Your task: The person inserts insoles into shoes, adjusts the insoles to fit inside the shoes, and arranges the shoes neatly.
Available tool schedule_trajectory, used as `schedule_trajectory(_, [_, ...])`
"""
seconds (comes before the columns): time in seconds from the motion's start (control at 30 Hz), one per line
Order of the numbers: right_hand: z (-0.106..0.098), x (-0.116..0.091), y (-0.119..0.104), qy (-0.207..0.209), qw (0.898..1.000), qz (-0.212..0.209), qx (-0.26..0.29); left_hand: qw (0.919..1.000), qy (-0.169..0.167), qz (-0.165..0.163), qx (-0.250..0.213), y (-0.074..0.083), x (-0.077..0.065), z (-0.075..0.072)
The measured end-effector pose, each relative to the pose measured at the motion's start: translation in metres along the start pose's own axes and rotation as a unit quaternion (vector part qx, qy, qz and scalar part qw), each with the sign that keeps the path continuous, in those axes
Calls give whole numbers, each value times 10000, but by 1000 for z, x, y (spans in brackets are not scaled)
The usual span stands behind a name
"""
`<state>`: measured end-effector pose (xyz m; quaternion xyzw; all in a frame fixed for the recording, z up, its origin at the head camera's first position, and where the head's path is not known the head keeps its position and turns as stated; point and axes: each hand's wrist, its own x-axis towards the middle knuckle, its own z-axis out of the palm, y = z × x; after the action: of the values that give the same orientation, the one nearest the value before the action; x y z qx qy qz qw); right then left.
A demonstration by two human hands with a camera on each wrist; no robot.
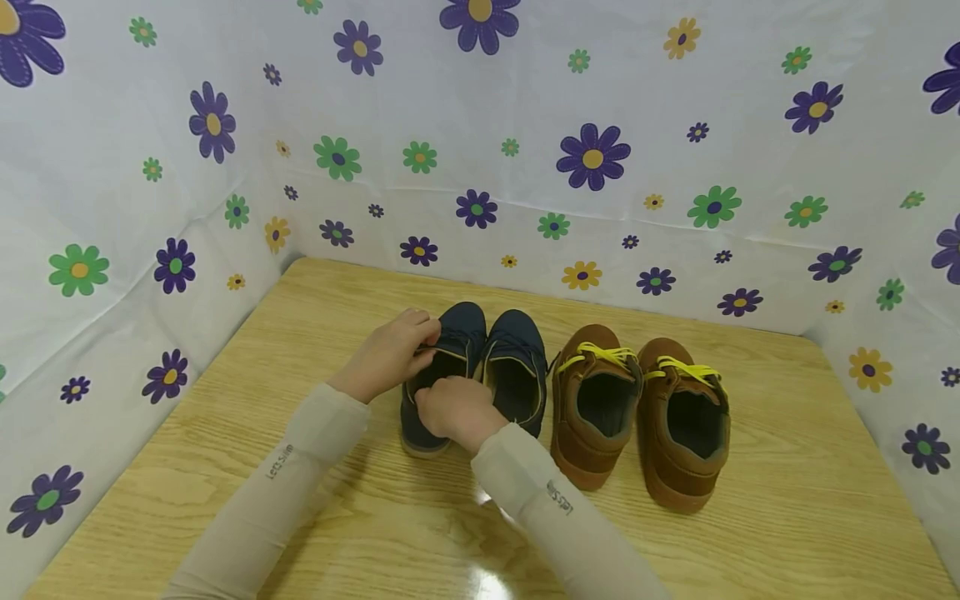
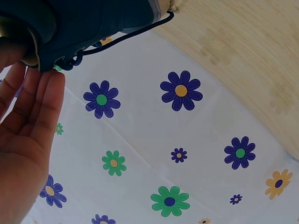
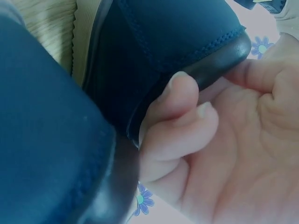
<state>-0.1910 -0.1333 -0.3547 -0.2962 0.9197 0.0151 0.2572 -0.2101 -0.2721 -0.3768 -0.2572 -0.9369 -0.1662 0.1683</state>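
Note:
A pair of navy lace-up shoes stands side by side, toes away from me. My left hand [image 1: 392, 353] pinches the left navy shoe [image 1: 462, 320] at the edge of its opening beside the laces. In the left wrist view, the thumb goes inside that shoe [image 2: 98, 23] and the fingers lie outside. My right hand [image 1: 459, 410] grips the collar of the same shoe near the heel, fingers curled at the rim in the right wrist view. The right navy shoe [image 1: 519, 330] stands close beside it, its inner side partly covered by my right hand.
Two brown shoes with yellow laces, a left one [image 1: 579, 454] and a right one [image 1: 678, 479], stand to the right of the navy pair. All rest on a wood-grain tabletop [image 1: 810, 500]. A white flowered cloth [image 1: 525, 108] hangs around the back and sides.

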Motion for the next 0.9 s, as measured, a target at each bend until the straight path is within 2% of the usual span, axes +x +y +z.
schedule_trajectory(0.23, [3, -2, 5, 142, 9984, 382, 395, 10000, -4, 7, 51, 0, 0, 4])
schedule_trajectory(0.37, [7, -6, 12, 437, 9958, 293, 754, 9999, -39, -45, 84, 3, 0, 5])
schedule_trajectory(0.43, [8, -10, 17, 624, 9928, 106, 1015, 9999, -72, -96, 86, 4, 0, 5])
schedule_trajectory(0.53, [10, -15, 24, 865, 9865, -391, 1336, 9996, -141, -228, 89, 6, 1, 4])
schedule_trajectory(0.73, [14, -22, 36, 1287, 9645, -1442, 1799, 9974, -335, -628, 149, 9, 2, 0])
schedule_trajectory(0.9, [17, -34, 45, 1908, 9455, -1791, 1940, 9932, -587, -1005, 11, 13, 3, -7])
